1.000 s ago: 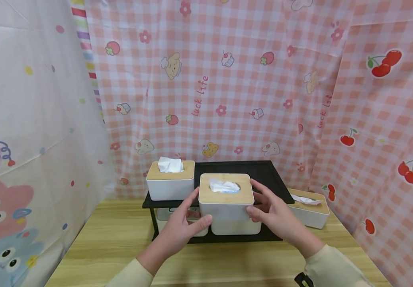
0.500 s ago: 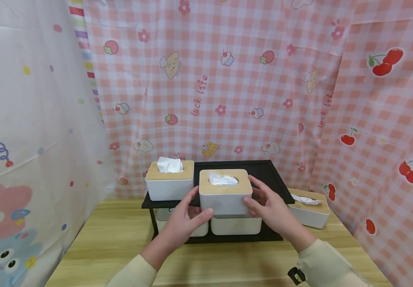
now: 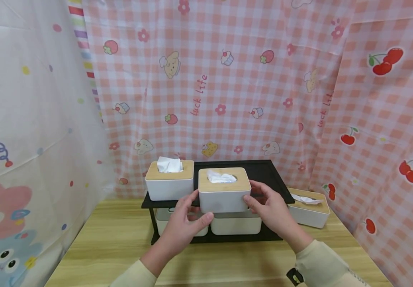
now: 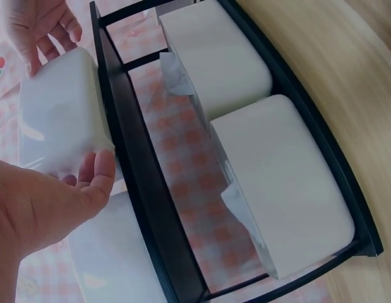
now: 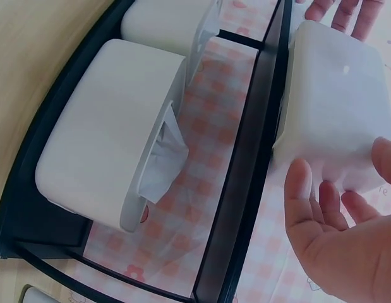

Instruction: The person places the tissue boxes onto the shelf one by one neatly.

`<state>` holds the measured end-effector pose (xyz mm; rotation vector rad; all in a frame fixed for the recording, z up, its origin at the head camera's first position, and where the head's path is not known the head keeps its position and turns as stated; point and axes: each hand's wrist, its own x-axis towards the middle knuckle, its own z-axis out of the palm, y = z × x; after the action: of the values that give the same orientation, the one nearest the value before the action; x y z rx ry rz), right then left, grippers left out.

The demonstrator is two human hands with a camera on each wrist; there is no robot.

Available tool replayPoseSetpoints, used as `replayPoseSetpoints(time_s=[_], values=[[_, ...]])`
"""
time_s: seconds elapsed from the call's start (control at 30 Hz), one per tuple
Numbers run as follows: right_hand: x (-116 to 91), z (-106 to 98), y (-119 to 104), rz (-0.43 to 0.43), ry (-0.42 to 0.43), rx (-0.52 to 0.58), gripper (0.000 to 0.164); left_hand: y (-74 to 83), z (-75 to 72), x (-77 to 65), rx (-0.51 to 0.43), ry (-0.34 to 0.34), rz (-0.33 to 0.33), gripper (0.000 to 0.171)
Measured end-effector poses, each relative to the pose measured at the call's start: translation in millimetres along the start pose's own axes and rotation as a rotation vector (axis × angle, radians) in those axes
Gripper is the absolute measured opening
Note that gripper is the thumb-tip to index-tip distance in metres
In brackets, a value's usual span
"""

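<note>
Both hands hold a white tissue box with a wooden lid and a tissue sticking out. It overlaps the front edge of the upper shelf of a black two-tier rack. My left hand grips the box's left side, thumb near the lower front corner. On the other side my right hand has its thumb at the front right edge and its fingers along the right side. Both wrist views show the held box level with the upper shelf. Another tissue box sits close to its left on that shelf.
Two more tissue boxes, one at the right and one at the left, stand on the lower shelf. A longer tissue box lies on the wooden table beside the rack. Patterned curtains hang behind and at both sides.
The held tissue box has risen in the head view, towards the upper shelf, and shifted slightly left. Both hands moved with it, and more of the lower right box shows beneath.
</note>
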<state>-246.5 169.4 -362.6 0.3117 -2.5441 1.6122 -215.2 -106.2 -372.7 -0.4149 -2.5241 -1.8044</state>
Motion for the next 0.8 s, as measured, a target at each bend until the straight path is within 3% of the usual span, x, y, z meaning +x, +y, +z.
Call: replayPoseSetpoints(time_s=[0.43, 0.8], values=[[-2.8, -2.0, -0.8, 0.007, 0.021, -0.043, 0.061, 2.3, 1.2, -5.4, -0.040, 0.019, 0.024, 0.073], [-2.6, -1.7, -2.6, 0.006, -0.015, 0.027, 0.061, 2.0, 0.1, -3.3, -0.027, -0.002, -0.034, 0.084]])
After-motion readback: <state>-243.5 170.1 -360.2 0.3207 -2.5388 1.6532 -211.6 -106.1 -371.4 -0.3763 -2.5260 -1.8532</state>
